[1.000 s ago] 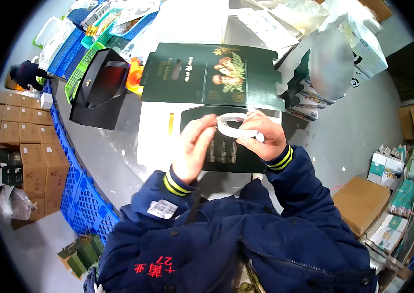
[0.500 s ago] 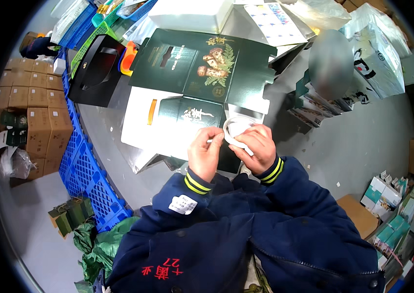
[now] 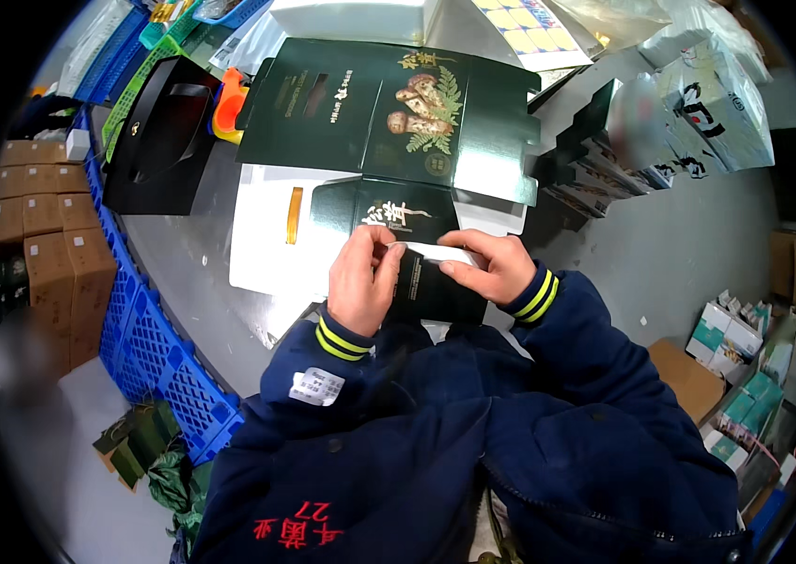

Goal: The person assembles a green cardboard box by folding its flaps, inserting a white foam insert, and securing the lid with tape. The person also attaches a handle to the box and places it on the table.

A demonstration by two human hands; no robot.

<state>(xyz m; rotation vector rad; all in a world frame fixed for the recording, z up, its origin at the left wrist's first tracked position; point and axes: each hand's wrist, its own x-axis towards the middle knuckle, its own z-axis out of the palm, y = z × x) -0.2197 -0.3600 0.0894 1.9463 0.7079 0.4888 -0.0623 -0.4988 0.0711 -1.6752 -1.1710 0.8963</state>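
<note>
A narrow roll of white tape [image 3: 440, 253] is turned almost edge-on between my hands. My right hand [image 3: 499, 268] grips the roll, with its thumb below and fingers above. My left hand [image 3: 360, 277] pinches the tape's left end between thumb and fingertips. Under both hands lies an unfolded dark green carton [image 3: 313, 117], printed with mushrooms and fern leaves. Its white inner panel [image 3: 262, 230] shows to the left, with a gold strap handle [image 3: 295, 214] on it. The carton's near dark flap [image 3: 445, 296] reaches toward me beneath my hands.
Beside the carton at left are a black handled box [image 3: 158, 141] and an orange-yellow plastic tool [image 3: 228, 105]. A white box [image 3: 351, 21] stands behind. Blue pallets [image 3: 158, 334] edge the table's left side, near stacked brown cartons [image 3: 55, 291]. Dark folded boxes [image 3: 586, 150] stand right.
The tape roll has turned from showing its round opening to nearly edge-on. My left hand has shifted slightly left and now pinches the tape. The whole view has also shifted a little.
</note>
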